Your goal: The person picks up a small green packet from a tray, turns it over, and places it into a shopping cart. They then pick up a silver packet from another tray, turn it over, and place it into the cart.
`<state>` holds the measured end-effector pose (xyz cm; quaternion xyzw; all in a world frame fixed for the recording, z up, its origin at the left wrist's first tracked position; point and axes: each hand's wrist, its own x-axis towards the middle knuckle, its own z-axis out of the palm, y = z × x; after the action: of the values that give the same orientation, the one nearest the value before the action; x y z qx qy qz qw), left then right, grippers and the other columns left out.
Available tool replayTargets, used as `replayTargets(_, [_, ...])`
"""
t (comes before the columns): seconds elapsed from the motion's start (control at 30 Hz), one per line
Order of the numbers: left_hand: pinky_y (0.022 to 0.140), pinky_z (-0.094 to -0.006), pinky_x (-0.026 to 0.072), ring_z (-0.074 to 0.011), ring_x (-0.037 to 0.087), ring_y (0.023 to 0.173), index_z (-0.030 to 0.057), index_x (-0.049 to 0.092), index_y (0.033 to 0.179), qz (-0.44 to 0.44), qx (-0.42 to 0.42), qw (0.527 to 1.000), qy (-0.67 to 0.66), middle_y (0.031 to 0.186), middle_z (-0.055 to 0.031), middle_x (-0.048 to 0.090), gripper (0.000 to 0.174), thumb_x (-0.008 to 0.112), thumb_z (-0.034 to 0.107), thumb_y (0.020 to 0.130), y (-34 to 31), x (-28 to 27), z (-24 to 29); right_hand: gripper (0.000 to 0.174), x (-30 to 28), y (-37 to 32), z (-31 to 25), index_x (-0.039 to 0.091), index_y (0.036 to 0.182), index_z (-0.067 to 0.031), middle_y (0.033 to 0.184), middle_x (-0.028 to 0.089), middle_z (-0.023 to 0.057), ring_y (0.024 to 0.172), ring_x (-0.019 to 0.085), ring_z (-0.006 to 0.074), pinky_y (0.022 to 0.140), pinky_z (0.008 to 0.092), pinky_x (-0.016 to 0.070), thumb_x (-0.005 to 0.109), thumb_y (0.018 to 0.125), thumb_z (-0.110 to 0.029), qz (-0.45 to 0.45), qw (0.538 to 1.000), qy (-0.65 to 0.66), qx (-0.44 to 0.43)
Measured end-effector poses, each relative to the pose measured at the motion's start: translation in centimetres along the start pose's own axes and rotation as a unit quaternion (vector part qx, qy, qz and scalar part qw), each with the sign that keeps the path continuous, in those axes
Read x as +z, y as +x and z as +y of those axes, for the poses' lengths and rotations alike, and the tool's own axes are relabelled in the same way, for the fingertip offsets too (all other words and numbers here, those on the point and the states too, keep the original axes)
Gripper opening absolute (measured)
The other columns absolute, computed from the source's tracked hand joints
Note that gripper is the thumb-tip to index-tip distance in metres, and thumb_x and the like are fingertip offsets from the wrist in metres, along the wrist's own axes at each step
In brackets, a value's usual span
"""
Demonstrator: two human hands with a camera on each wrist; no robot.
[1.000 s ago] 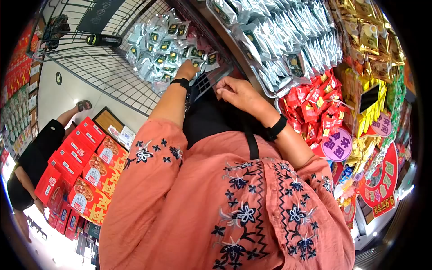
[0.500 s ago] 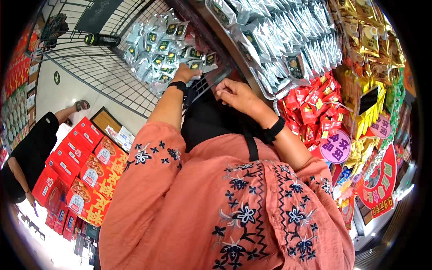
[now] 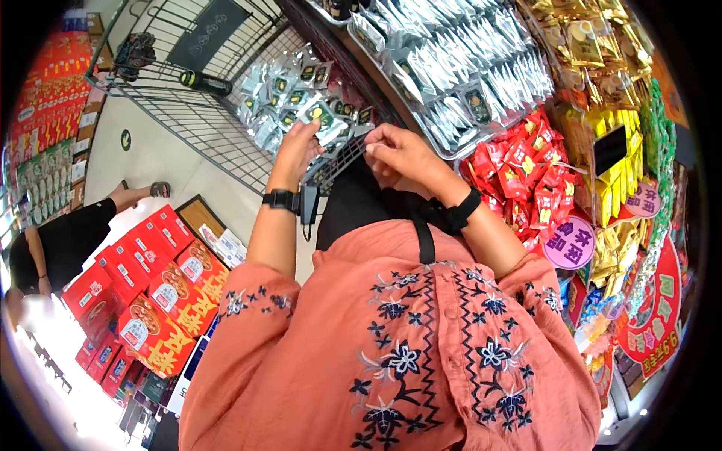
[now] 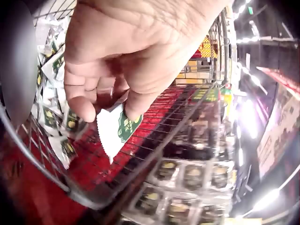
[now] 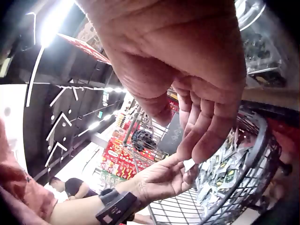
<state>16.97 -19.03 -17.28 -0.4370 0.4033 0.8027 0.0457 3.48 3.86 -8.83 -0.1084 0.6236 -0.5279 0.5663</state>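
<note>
Probably it is transfer step: at upper centre, left hand (image 3: 295, 152) pinches a packet (image 4: 110, 131); right hand (image 3: 402, 155) curls loosely, seemingly empty; next needs steady pinch.

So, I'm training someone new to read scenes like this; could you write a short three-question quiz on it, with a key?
1. Multiple choice: what does the left hand pinch?
A) a yellow bag
B) a silver packet with a green label
C) a cardboard box

2. True or false: in the head view, the gold packets appear nearer the right hand than the red packets do.

3. Short answer: what holds the loose heap of silver packets?

Key
1: B.
2: False; the red packets appear nearer.
3: The shopping cart.
</note>
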Motion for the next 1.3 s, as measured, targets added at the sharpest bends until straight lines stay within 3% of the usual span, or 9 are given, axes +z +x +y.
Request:
replayTargets(0.1, [0.073, -0.0332, 0.0545, -0.0139, 0.064, 0.081, 0.0084, 0.061, 0.102, 0.015, 0.08, 0.995, -0.064, 0.094, -0.0037, 0.066, 0.022, 0.07, 0.027, 0.096, -5.3, 3.8, 2.6, 0.036, 0.3, -0.7, -1.9, 0.059, 0.12, 0.002, 0.091, 0.065, 0.0042, 0.077, 0.067, 0.0124, 0.062, 0.0254, 0.0535, 0.068, 0.096, -0.023, 0.005, 0.999, 0.028, -0.033])
replayTargets(0.13, [0.079, -0.0344, 0.0551, -0.0167, 0.068, 0.093, 0.0065, 0.063, 0.112, -0.055, 0.088, 0.992, -0.065, 0.109, -0.0068, 0.07, 0.026, 0.069, 0.027, 0.097, -6.0, 3.7, 3.0, 0.038, 0.5, -1.0, -2.5, 0.059, 0.121, 0.0027, 0.092, 0.066, 0.0048, 0.078, 0.067, 0.0127, 0.063, 0.0256, 0.054, 0.069, 0.096, -0.024, 0.009, 0.998, 0.039, -0.046])
replayTargets(0.3, [0.081, -0.0323, 0.0535, -0.0147, 0.066, 0.096, 0.0068, 0.063, 0.119, -0.105, 0.152, 0.979, -0.085, 0.109, -0.0032, 0.07, 0.027, 0.067, 0.024, 0.098, -10.0, 8.4, 4.4, 0.039, 1.1, -2.8, -5.2, 0.059, 0.124, 0.0013, 0.098, 0.066, 0.0037, 0.079, 0.066, 0.0097, 0.067, 0.0231, 0.0539, 0.066, 0.098, -0.026, 0.008, 0.996, 0.062, -0.07])
replayTargets(0.37, [0.082, -0.0318, 0.0534, -0.0149, 0.066, 0.098, 0.0075, 0.062, 0.123, -0.127, 0.165, 0.975, -0.082, 0.113, -0.0036, 0.07, 0.027, 0.064, 0.023, 0.1, -11.0, 9.8, 4.3, 0.027, 0.9, -3.2, -5.1, 0.061, 0.112, -0.0019, 0.091, 0.066, 0.0013, 0.075, 0.065, 0.0082, 0.065, 0.0225, 0.0528, 0.065, 0.099, -0.025, 0.015, 0.995, 0.065, -0.081])
replayTargets(0.47, [0.079, -0.0303, 0.0524, -0.0132, 0.066, 0.095, 0.0085, 0.063, 0.119, -0.128, 0.159, 0.977, -0.058, 0.109, -0.0017, 0.07, 0.026, 0.067, 0.024, 0.099, -12.1, 11.1, 3.8, 0.02, 0.3, -4.1, -5.2, 0.059, 0.094, -0.0065, 0.08, 0.064, -0.0018, 0.069, 0.063, 0.0066, 0.061, 0.0218, 0.0506, 0.064, 0.099, -0.025, 0.025, 0.994, 0.039, -0.103])
replayTargets(0.67, [0.072, -0.0278, 0.0525, -0.0157, 0.067, 0.091, 0.0066, 0.058, 0.117, -0.083, 0.191, 0.978, 0.009, 0.106, -0.0052, 0.069, 0.027, 0.058, 0.03, 0.105, -13.3, 12.1, 4.1, 0.019, -1.7, -5.9, -4.5, 0.059, 0.092, -0.0072, 0.077, 0.062, -0.0022, 0.066, 0.062, 0.0063, 0.058, 0.0208, 0.0488, 0.065, 0.099, -0.024, 0.036, 0.992, 0.047, -0.115])
replayTargets(0.77, [0.071, -0.0268, 0.052, -0.0147, 0.067, 0.086, 0.0065, 0.058, 0.113, -0.074, 0.2, 0.974, 0.072, 0.103, -0.0052, 0.068, 0.024, 0.058, 0.029, 0.105, -13.0, 12.1, 3.9, 0.018, -2.5, -6.9, -4.3, 0.061, 0.092, -0.0069, 0.077, 0.063, -0.002, 0.067, 0.062, 0.0064, 0.058, 0.0205, 0.0488, 0.065, 0.099, -0.023, 0.038, 0.991, 0.053, -0.118])
replayTargets(1.07, [0.068, -0.0249, 0.0506, -0.0121, 0.066, 0.081, 0.0058, 0.059, 0.11, -0.097, 0.196, 0.973, 0.069, 0.094, -0.0033, 0.067, 0.022, 0.058, 0.027, 0.105, -13.0, 15.0, 3.8, 0.017, -4.9, -9.6, -4.1, 0.063, 0.093, -0.0054, 0.077, 0.062, -0.0019, 0.066, 0.061, 0.0064, 0.058, 0.0212, 0.0486, 0.064, 0.098, -0.021, 0.029, 0.989, 0.075, -0.123])
replayTargets(1.3, [0.068, -0.023, 0.05, -0.0096, 0.065, 0.082, 0.0043, 0.065, 0.108, -0.124, 0.17, 0.952, 0.222, 0.095, -0.0012, 0.068, 0.026, 0.06, 0.029, 0.103, -12.4, 17.5, 4.1, 0.02, -7.8, -12.3, -2.5, 0.057, 0.086, -0.0075, 0.07, 0.058, -0.0013, 0.056, 0.054, 0.0056, 0.052, 0.0206, 0.0423, 0.066, 0.097, -0.022, 0.095, 0.982, 0.062, -0.148])
